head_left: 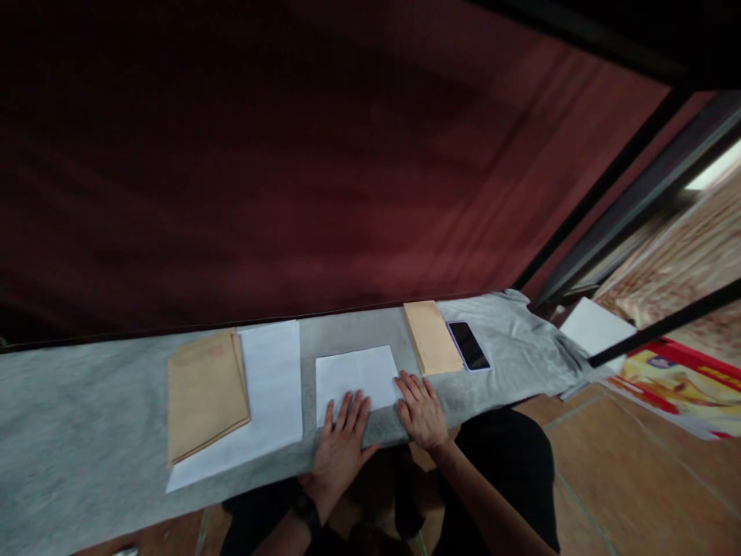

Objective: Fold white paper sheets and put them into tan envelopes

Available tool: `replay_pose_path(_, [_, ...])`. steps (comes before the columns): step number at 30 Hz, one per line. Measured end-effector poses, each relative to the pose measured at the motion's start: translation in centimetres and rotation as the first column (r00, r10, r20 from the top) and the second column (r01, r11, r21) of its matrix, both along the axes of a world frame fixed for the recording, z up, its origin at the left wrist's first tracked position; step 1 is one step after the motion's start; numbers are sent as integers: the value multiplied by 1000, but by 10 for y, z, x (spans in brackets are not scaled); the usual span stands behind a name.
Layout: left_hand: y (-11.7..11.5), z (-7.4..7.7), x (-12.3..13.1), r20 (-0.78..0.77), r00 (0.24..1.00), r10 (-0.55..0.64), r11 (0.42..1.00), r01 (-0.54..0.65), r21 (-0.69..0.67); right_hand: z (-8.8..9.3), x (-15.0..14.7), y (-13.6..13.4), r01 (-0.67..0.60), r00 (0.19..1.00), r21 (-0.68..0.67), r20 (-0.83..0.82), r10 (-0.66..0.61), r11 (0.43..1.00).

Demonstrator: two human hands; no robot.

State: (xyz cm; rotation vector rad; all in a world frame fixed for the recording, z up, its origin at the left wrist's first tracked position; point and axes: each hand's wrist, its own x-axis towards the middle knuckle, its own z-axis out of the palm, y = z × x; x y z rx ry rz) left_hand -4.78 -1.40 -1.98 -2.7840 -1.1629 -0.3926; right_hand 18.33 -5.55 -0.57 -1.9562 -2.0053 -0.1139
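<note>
A folded white sheet of paper (356,374) lies on the grey cloth-covered table (86,417) in front of me. My left hand (341,440) lies flat with fingers spread on the sheet's near edge. My right hand (421,409) rests flat at the sheet's right corner, fingers stretched out. Neither hand holds anything.
To the left lies a stack of brown envelopes (204,394) on top of white sheets (272,386). To the right lie another brown envelope stack (431,336) and a dark phone (468,345). A dark red curtain (289,154) hangs behind the table. Tiled floor and a colourful poster (677,382) are at right.
</note>
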Motion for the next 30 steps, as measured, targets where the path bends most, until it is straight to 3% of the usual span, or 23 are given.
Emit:
replay_pose_path(10, [-6, 9, 1, -24, 999, 35, 999, -35, -16, -13, 6, -1, -30, 999, 27, 29, 29, 999])
replay_pose_path(18, [-6, 11, 0, -46, 999, 23, 998, -25, -54, -14, 12, 8, -96, 992, 22, -80, 98, 995])
replay_pose_path(25, [-5, 7, -2, -34, 999, 9, 998, -11, -64, -5, -31, 40, -362, 921, 49, -135, 365, 931])
replay_pose_path(30, [-5, 8, -3, -36, 999, 1, 994, -5, -106, -5, -49, 53, -396, 908, 0, -147, 392, 918])
